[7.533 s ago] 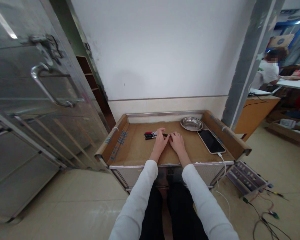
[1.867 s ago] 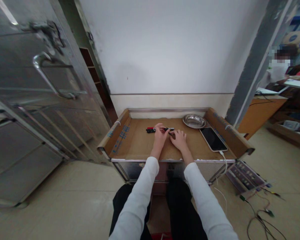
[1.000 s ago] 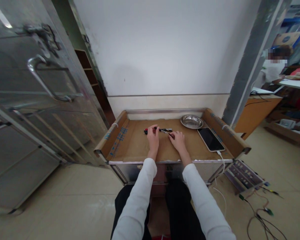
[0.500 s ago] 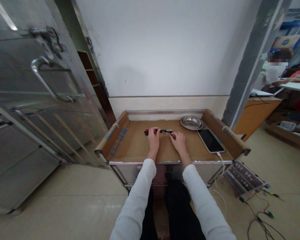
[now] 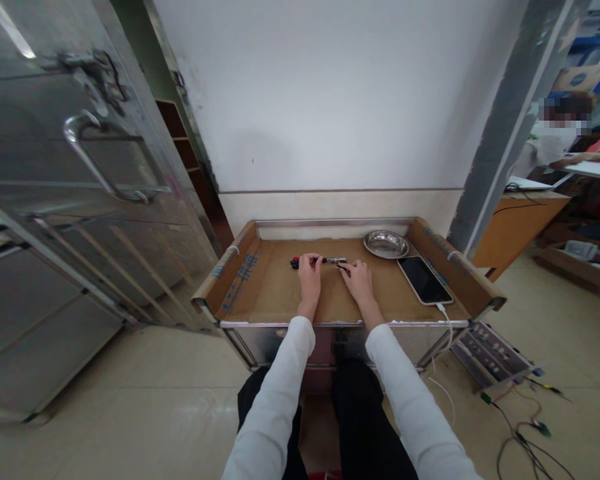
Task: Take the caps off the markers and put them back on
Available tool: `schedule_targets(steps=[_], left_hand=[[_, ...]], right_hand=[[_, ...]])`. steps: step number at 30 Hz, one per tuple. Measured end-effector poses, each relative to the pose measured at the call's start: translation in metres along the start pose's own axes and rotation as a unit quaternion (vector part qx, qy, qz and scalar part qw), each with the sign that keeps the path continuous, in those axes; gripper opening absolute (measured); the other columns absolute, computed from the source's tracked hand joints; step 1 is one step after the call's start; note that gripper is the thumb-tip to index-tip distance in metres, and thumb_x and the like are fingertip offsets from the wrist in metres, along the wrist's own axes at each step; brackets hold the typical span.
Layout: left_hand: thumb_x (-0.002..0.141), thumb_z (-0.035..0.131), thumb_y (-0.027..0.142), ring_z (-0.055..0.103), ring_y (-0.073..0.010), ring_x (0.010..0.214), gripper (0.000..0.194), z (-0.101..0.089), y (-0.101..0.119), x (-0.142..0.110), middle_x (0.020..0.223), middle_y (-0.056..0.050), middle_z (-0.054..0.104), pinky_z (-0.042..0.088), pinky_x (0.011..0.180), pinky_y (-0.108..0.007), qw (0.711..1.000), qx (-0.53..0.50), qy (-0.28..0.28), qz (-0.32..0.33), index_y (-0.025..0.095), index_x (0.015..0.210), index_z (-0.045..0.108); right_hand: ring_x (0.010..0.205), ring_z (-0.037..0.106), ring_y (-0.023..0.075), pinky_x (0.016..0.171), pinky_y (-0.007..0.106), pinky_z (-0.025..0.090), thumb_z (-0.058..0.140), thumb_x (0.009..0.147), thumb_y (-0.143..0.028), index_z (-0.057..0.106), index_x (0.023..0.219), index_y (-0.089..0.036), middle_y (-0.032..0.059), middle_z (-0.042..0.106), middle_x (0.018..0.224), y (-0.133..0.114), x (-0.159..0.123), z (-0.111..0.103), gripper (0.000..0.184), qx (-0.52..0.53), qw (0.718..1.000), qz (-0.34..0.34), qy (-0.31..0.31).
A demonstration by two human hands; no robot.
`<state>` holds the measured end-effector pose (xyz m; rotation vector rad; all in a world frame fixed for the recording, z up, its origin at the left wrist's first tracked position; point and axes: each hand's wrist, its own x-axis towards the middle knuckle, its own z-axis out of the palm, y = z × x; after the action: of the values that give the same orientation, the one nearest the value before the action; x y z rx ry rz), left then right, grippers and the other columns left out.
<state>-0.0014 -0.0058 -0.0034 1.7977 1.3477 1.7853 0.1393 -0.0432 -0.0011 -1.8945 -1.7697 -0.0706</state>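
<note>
Marker pens (image 5: 336,260) with red and black ends lie crosswise over the brown cardboard lining the cart's top (image 5: 270,293). Their red and black tips (image 5: 295,263) stick out to the left of my left hand (image 5: 310,275). That hand is closed, thumb and fingers pinching the pens near their middle. My right hand (image 5: 359,279) is closed at their right end, pinching a small dark thing (image 5: 342,267) mostly covered by the fingers. How many pens there are I cannot tell.
A shiny metal dish (image 5: 386,245) sits at the back right of the cart. In front of it lies a phone (image 5: 425,280) with a white cable (image 5: 449,327) running off the front edge. Raised cardboard sides flank the top. A person (image 5: 555,143) is at far right.
The dark thing in my right hand has moved slightly left, closer under the pens' right end. My left hand keeps its pinch. The whole view has shifted a little.
</note>
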Motion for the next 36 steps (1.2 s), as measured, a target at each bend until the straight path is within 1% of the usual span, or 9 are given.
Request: schedule_targets(steps=[4, 10, 13, 17, 19, 22, 27, 32, 36], left_hand=[[0.088, 0.055, 0.024, 0.055, -0.0148, 0.081, 0.006, 0.001, -0.002, 0.000, 0.087, -0.004, 0.057, 0.047, 0.077, -0.029, 1.000, 0.003, -0.010, -0.004, 0.018, 0.086, 0.055], [0.085, 0.058, 0.020, 0.055, -0.0150, 0.080, 0.005, 0.001, -0.002, 0.000, 0.089, -0.004, 0.055, 0.048, 0.078, -0.030, 0.999, 0.024, -0.033, 0.001, 0.017, 0.082, 0.056], [0.085, 0.058, 0.019, 0.056, -0.0141, 0.078, 0.004, 0.002, -0.003, 0.000, 0.090, -0.003, 0.054, 0.049, 0.078, -0.031, 0.998, 0.022, -0.052, 0.000, 0.017, 0.082, 0.056], [0.084, 0.058, 0.015, 0.057, -0.0146, 0.079, 0.006, 0.006, -0.005, -0.002, 0.088, -0.003, 0.054, 0.048, 0.080, -0.031, 0.992, 0.036, -0.124, 0.010, 0.017, 0.079, 0.056], [0.084, 0.057, 0.014, 0.056, -0.0155, 0.082, 0.008, 0.008, -0.005, -0.003, 0.089, -0.003, 0.055, 0.046, 0.081, -0.031, 0.986, 0.063, -0.156, 0.023, 0.018, 0.078, 0.056], [0.086, 0.055, 0.016, 0.056, -0.0174, 0.083, 0.007, 0.010, -0.004, -0.004, 0.089, -0.004, 0.056, 0.045, 0.081, -0.032, 0.974, 0.133, -0.179, 0.049, 0.019, 0.080, 0.056], [0.088, 0.045, 0.012, 0.054, -0.0217, 0.091, 0.014, 0.010, -0.004, -0.003, 0.090, -0.008, 0.058, 0.042, 0.087, -0.037, 0.951, 0.237, -0.171, 0.100, 0.018, 0.086, 0.057], [0.085, 0.037, 0.004, 0.052, -0.0236, 0.099, 0.028, 0.011, 0.000, -0.007, 0.102, -0.012, 0.056, 0.041, 0.091, -0.039, 0.949, 0.244, -0.151, 0.131, 0.018, 0.098, 0.057], [0.083, 0.042, 0.005, 0.052, -0.0248, 0.099, 0.023, 0.012, 0.001, -0.010, 0.098, -0.011, 0.056, 0.041, 0.090, -0.041, 0.942, 0.241, -0.185, 0.139, 0.018, 0.092, 0.057]], right_hand=[[0.095, 0.048, 0.0203, 0.079, 0.029, 0.034, 0.049, 0.091, -0.031, 0.068, 0.107, -0.029, 0.0081, 0.057, 0.100, 0.000, 0.000, 0.000, 0.025, -0.011, 1.000, -0.027, -0.008], [0.096, 0.049, 0.0192, 0.081, 0.029, 0.034, 0.052, 0.090, -0.031, 0.068, 0.104, -0.028, 0.0062, 0.058, 0.098, -0.001, -0.001, 0.000, 0.021, 0.011, 0.997, -0.075, -0.021], [0.095, 0.049, 0.0192, 0.081, 0.029, 0.034, 0.053, 0.089, -0.032, 0.068, 0.102, -0.028, 0.0059, 0.058, 0.098, -0.001, -0.002, -0.001, 0.021, 0.021, 0.997, -0.068, -0.021], [0.096, 0.050, 0.0189, 0.083, 0.028, 0.034, 0.050, 0.090, -0.029, 0.067, 0.104, -0.025, 0.0061, 0.059, 0.099, 0.000, -0.002, 0.000, 0.023, 0.034, 0.998, -0.046, -0.017], [0.095, 0.051, 0.0190, 0.082, 0.028, 0.034, 0.049, 0.090, -0.028, 0.066, 0.106, -0.023, 0.0067, 0.060, 0.100, 0.002, -0.002, 0.001, 0.024, 0.031, 0.999, -0.029, -0.014], [0.095, 0.051, 0.0194, 0.081, 0.029, 0.034, 0.048, 0.090, -0.028, 0.065, 0.106, -0.022, 0.0073, 0.060, 0.101, 0.003, -0.002, 0.003, 0.024, 0.024, 0.999, -0.017, -0.012], [0.097, 0.050, 0.0191, 0.081, 0.028, 0.034, 0.047, 0.090, -0.027, 0.065, 0.106, -0.022, 0.0071, 0.059, 0.102, 0.004, -0.001, 0.005, 0.025, 0.027, 0.999, -0.008, -0.019], [0.098, 0.050, 0.0196, 0.082, 0.029, 0.034, 0.049, 0.089, -0.026, 0.066, 0.106, -0.026, 0.0065, 0.058, 0.103, 0.004, -0.001, 0.005, 0.024, 0.037, 0.999, -0.006, -0.022], [0.098, 0.050, 0.0197, 0.083, 0.029, 0.034, 0.050, 0.088, -0.025, 0.066, 0.106, -0.028, 0.0060, 0.057, 0.103, 0.005, 0.000, 0.006, 0.024, 0.028, 0.999, -0.007, -0.024]])
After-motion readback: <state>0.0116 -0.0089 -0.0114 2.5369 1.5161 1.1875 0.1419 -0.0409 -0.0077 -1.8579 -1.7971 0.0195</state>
